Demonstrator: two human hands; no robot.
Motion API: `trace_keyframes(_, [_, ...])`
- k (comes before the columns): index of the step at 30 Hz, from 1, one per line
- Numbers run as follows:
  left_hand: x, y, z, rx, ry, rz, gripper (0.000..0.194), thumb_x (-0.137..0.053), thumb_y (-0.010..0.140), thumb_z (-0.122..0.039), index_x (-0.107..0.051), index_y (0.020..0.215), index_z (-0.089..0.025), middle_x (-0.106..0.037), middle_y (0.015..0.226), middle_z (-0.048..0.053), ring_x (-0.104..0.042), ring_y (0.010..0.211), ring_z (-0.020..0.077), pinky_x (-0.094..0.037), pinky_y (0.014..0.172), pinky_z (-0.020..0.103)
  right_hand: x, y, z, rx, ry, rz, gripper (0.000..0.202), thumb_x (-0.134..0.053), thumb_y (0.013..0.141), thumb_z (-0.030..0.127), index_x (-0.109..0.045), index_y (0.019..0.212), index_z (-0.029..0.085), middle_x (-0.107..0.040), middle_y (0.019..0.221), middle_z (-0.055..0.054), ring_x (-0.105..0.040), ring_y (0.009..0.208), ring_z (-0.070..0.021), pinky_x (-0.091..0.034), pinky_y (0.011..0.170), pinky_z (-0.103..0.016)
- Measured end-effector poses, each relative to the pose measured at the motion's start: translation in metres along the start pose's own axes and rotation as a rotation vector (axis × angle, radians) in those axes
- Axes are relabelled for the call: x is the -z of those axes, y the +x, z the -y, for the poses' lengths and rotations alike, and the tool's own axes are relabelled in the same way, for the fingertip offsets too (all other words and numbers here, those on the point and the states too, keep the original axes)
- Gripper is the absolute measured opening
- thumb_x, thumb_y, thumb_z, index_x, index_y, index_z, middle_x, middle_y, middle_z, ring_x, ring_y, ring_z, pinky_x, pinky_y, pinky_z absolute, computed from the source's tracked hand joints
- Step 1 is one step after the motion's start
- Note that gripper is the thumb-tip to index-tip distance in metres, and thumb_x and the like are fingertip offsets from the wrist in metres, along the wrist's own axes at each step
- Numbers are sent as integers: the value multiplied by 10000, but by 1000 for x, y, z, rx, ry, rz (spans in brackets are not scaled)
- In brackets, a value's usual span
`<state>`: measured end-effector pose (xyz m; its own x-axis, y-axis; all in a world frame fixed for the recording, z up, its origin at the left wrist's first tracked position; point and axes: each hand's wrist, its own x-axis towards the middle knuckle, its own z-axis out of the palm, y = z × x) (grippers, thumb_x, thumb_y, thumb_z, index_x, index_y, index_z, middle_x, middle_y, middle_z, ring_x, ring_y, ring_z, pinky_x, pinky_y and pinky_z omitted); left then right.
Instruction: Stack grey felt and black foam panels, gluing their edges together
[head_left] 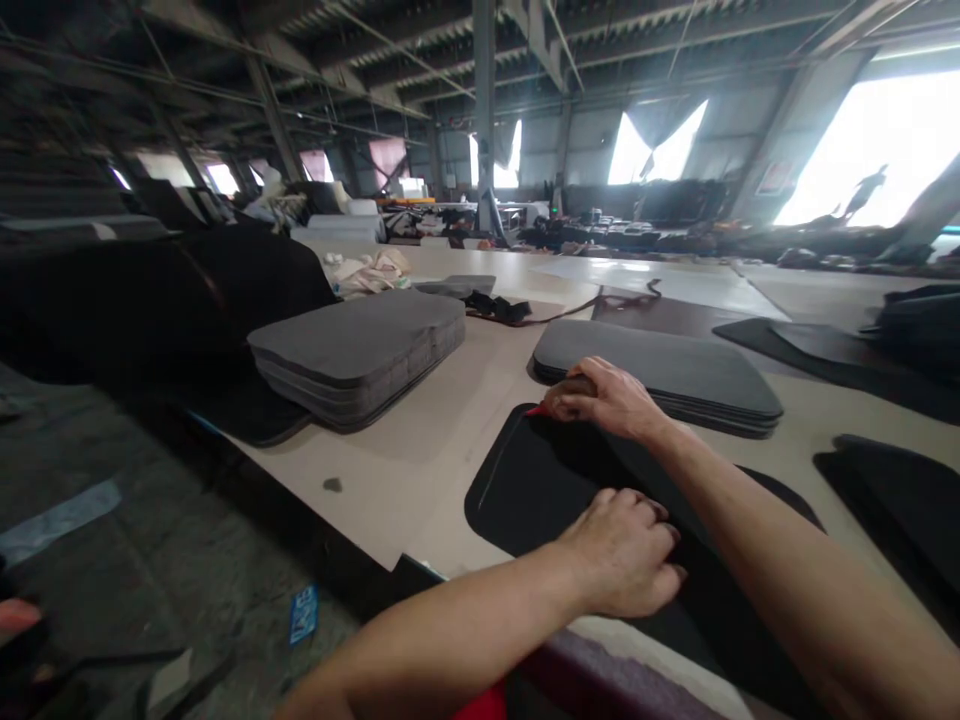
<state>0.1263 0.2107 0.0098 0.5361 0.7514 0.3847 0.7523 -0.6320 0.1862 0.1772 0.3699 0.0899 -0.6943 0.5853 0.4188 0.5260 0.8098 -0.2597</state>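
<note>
A black rounded mat (525, 480) lies flat on the pale table (405, 480) in front of me. My left hand (626, 550) rests on top of the mat, its fingers bent and pressed down on the dark surface; anything under them is hidden. Farther up, my right hand (600, 398) is closed around a small object with a red tip (538, 409), which touches the mat near its far left corner. A stack of grey mats (652, 365) lies just beyond my right hand. Another, thicker grey stack (360, 345) sits to the left.
Dark pieces (900, 500) lie at the right. Black material (165, 290) hangs over the table's left side. Dark scraps (499, 306) and crumpled pale cloth (371, 270) lie farther back. A blue packet (304, 613) is on the floor.
</note>
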Motion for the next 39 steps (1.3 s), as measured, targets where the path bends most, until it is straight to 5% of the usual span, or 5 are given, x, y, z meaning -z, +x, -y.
trace_keyframes(7, [-2,-1,1,3,-29,-24,338,-578,924,-394,-683,1120,-139,-662,1192,97,-569,1127,265,-487,956,405,10,5,-4,-57,-80,19,272,-668,844,368,-594,1063,225,-636,1040,-41,-600,942,-228,-412,756,-313])
trace_keyframes(18, [1,-1,1,22,-62,-9,257,-585,930,-340,-666,1110,-175,-652,1209,80,-549,1187,247,-453,1040,410,63,-21,-27,-193,-190,152,327,-658,819,462,-612,1053,238,-666,1013,-45,-600,861,-224,-355,638,-290])
trace_keyframes(30, [-1,0,5,75,-150,-10,288,-569,913,-172,-573,1201,-176,-624,1252,81,-534,1202,226,-438,1072,394,126,-117,-70,-463,-217,113,330,-663,786,468,-630,1010,227,-686,977,-54,-629,865,-243,-421,653,-295])
trace_keyframes(39, [-4,0,8,248,-38,-95,409,-667,848,-312,-547,1229,-223,-581,1341,91,-461,1310,270,-375,1100,472,162,-199,-103,-668,-162,31,329,-638,785,452,-621,1013,216,-700,1001,-78,-643,894,-268,-461,712,-326])
